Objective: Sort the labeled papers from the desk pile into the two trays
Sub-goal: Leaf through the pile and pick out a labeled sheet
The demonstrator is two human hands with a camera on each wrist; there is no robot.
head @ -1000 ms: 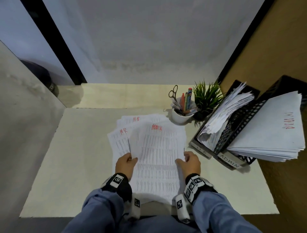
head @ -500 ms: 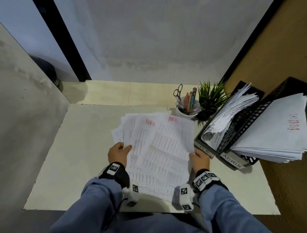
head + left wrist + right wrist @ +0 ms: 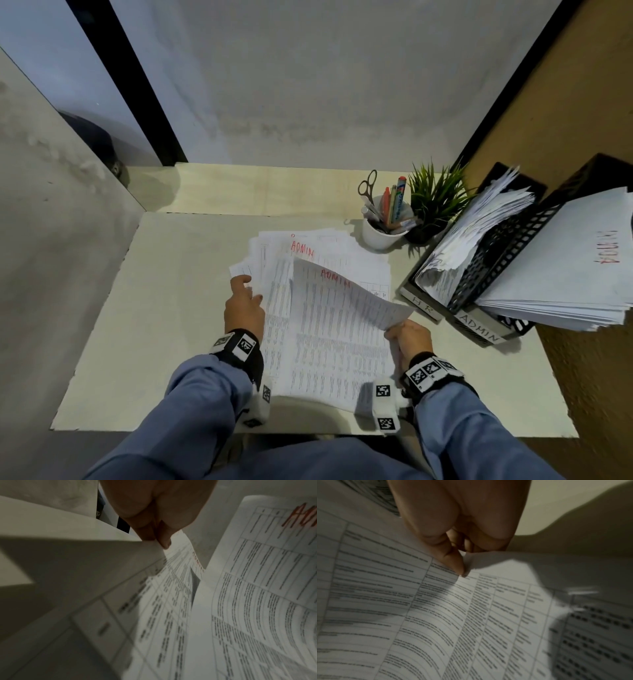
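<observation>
A fanned pile of printed papers [image 3: 301,253] lies on the desk, and its exposed sheet reads ADMIN in red. My left hand [image 3: 251,293] pinches the pile's left edge; the left wrist view shows its fingertips [image 3: 164,542] on a sheet's edge. My right hand [image 3: 394,331] pinches the right edge of the top ADMIN sheet [image 3: 342,308] and holds it raised and curled above the pile. Thumb and finger [image 3: 458,566] meet on that edge. At the right stand the HR tray [image 3: 422,304] and the ADMIN tray [image 3: 479,329], both holding stacked papers.
A white cup [image 3: 382,236] with scissors and pens and a small green plant [image 3: 433,202] stand just beyond the pile, next to the trays. A brown wall [image 3: 565,102] runs along the right. The pale desk mat [image 3: 178,308] lies bare to the left.
The right hand has peeled the top ADMIN sheet up and to the right, baring a second ADMIN sheet. The left hand slid up the pile's left edge.
</observation>
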